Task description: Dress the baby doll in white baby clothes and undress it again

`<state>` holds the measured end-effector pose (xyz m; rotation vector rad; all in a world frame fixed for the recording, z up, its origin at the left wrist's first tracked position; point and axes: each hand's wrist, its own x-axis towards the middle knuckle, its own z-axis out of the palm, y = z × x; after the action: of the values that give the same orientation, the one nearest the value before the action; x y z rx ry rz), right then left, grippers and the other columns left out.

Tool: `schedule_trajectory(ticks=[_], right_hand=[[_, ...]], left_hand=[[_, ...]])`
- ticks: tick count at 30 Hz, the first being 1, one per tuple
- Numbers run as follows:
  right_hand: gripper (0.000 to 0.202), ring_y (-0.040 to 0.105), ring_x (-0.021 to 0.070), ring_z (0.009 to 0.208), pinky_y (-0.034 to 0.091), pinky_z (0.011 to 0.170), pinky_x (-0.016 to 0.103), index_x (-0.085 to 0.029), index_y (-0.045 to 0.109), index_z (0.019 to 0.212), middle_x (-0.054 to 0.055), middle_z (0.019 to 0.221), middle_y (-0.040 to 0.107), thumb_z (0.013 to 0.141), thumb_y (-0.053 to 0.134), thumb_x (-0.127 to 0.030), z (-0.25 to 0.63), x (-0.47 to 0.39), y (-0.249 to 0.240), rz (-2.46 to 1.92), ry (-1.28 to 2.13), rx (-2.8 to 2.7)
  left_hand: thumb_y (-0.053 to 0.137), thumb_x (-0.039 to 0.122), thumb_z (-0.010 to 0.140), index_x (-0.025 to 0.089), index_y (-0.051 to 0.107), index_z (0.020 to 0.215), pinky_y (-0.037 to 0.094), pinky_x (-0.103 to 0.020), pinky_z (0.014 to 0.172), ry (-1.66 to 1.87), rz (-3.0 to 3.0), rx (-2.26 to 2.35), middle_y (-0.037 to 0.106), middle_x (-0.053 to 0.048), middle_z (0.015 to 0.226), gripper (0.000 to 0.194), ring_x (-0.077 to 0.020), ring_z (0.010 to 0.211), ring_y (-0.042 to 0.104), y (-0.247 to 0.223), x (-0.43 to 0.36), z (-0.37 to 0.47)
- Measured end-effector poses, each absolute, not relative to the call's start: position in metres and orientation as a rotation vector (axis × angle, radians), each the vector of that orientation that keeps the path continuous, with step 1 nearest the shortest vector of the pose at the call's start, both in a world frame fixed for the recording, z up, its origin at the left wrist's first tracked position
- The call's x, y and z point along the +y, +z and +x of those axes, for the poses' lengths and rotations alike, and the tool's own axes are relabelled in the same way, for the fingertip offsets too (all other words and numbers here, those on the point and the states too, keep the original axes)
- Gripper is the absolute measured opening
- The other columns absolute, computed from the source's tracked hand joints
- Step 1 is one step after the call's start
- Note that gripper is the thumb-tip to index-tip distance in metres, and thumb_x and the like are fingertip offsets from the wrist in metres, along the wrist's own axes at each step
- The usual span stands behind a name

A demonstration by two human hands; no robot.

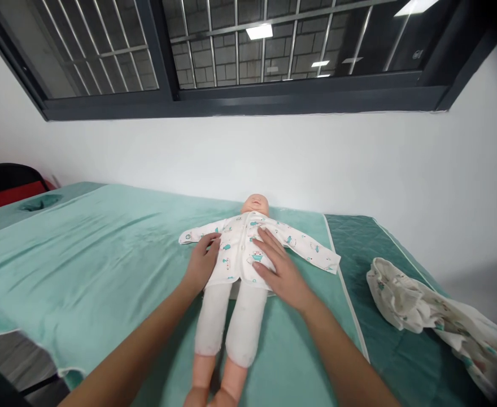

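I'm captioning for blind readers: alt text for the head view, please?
Left hand and right hand touch the patterned white jacket of a doll lying face up on a green sheet; crumpled printed cloth lies at right.

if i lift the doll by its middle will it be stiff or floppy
The doll may flop at the hips, as its white upper legs look like padded fabric. Its lower legs look smooth and moulded, so probably stiffer. It seems unlikely to roll, lying face up with both sleeves spread wide.

White wall [147,155] beneath a dark-framed window [248,102]; metal bars [237,56] and a gray block wall [223,63] beyond, bright light reflections [259,31] on the glass. Gray floor [7,346], lower left.
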<state>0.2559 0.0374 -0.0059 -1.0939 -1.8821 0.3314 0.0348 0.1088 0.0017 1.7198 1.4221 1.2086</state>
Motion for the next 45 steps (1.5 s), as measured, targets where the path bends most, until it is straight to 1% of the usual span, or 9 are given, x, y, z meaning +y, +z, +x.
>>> schedule_trajectory(ticks=[7, 18, 20, 23, 28, 32, 35, 39, 45], right_hand=[[0.056, 0.002, 0.0249, 0.153, 0.012, 0.123, 0.055, -0.03, 0.03, 0.153, 0.001, 0.166, 0.005, 0.1, 0.045, -0.041, 0.242, 0.025, -0.009, -1.201, 0.226, -1.956], [0.062, 0.002, 0.0231, 0.153, 0.013, 0.124, 0.05, -0.036, 0.02, 0.155, -0.002, 0.167, 0.001, 0.099, 0.046, -0.042, 0.239, -0.005, -0.029, -1.333, 0.405, -1.746], [0.063, 0.008, 0.0243, 0.152, 0.018, 0.124, 0.05, -0.035, 0.022, 0.154, 0.0, 0.166, 0.005, 0.098, 0.049, -0.043, 0.24, -0.014, -0.033, -1.37, 0.402, -1.678], [0.061, 0.029, 0.0261, 0.145, 0.032, 0.118, 0.048, -0.033, 0.031, 0.15, 0.006, 0.158, 0.027, 0.095, 0.054, -0.043, 0.241, -0.028, -0.039, -1.429, 0.352, -1.571], [0.045, 0.057, 0.024, 0.109, 0.05, 0.094, 0.043, -0.03, 0.043, 0.14, 0.008, 0.125, 0.055, 0.096, 0.051, -0.034, 0.243, -0.041, -0.047, -1.508, 0.318, -1.557], [0.036, 0.058, 0.0227, 0.093, 0.05, 0.083, 0.04, -0.026, 0.052, 0.128, 0.007, 0.107, 0.058, 0.093, 0.047, -0.021, 0.246, -0.041, -0.048, -1.467, 0.241, -1.569], [0.033, 0.056, 0.0214, 0.09, 0.048, 0.078, 0.037, -0.025, 0.058, 0.116, 0.005, 0.101, 0.057, 0.087, 0.046, -0.013, 0.249, -0.041, -0.047, -1.441, 0.225, -1.536], [0.039, 0.053, 0.0207, 0.088, 0.046, 0.078, 0.036, -0.025, 0.056, 0.118, 0.004, 0.101, 0.055, 0.083, 0.047, -0.011, 0.252, -0.04, -0.048, -1.499, 0.278, -1.489], [0.049, 0.05, 0.0196, 0.087, 0.043, 0.079, 0.036, -0.026, 0.053, 0.125, 0.003, 0.098, 0.052, 0.08, 0.045, -0.007, 0.249, -0.042, -0.045, -1.453, 0.35, -1.537]], left_hand=[[0.048, 0.037, 0.09, 0.023, 0.063, 0.117, 0.051, -0.037, 0.086, 1.076, 1.72, 1.412, 0.073, -0.006, 0.11, 0.034, -0.0226, 0.096, 0.067, -0.021, 0.062, 0.004], [0.055, 0.027, 0.086, 0.027, 0.058, 0.126, 0.048, -0.035, 0.096, 1.002, 1.912, 1.313, 0.066, -0.004, 0.121, 0.04, -0.0209, 0.109, 0.062, -0.031, 0.036, -0.011], [0.056, 0.026, 0.085, 0.027, 0.057, 0.127, 0.048, -0.036, 0.097, 0.999, 1.895, 1.283, 0.066, -0.004, 0.122, 0.043, -0.0217, 0.109, 0.062, -0.031, 0.035, -0.012], [0.061, 0.025, 0.081, 0.027, 0.057, 0.13, 0.047, -0.039, 0.098, 0.995, 1.898, 1.237, 0.067, -0.005, 0.122, 0.049, -0.0239, 0.109, 0.062, -0.03, 0.037, -0.013], [0.062, 0.028, 0.081, 0.031, 0.054, 0.137, 0.043, -0.041, 0.102, 0.953, 1.994, 1.171, 0.069, -0.005, 0.12, 0.057, -0.026, 0.11, 0.061, -0.027, 0.036, -0.016], [0.05, 0.03, 0.09, 0.028, 0.058, 0.131, 0.046, -0.038, 0.095, 1.034, 2.065, 1.245, 0.069, -0.005, 0.117, 0.042, -0.0237, 0.106, 0.062, -0.034, 0.033, -0.018], [0.047, 0.026, 0.089, 0.024, 0.064, 0.107, 0.047, -0.035, 0.083, 1.127, 2.019, 1.37, 0.07, -0.004, 0.101, 0.025, -0.0215, 0.093, 0.063, -0.04, 0.031, -0.018], [0.049, 0.024, 0.084, 0.023, 0.059, 0.087, 0.045, -0.032, 0.073, 1.158, 1.851, 1.484, 0.067, -0.001, 0.084, 0.01, -0.0201, 0.08, 0.061, -0.04, 0.033, -0.017], [0.051, 0.023, 0.083, 0.023, 0.054, 0.083, 0.047, -0.034, 0.088, 1.241, 1.852, 1.268, 0.066, -0.005, 0.103, 0.003, -0.0212, 0.098, 0.061, -0.035, 0.031, -0.019]])
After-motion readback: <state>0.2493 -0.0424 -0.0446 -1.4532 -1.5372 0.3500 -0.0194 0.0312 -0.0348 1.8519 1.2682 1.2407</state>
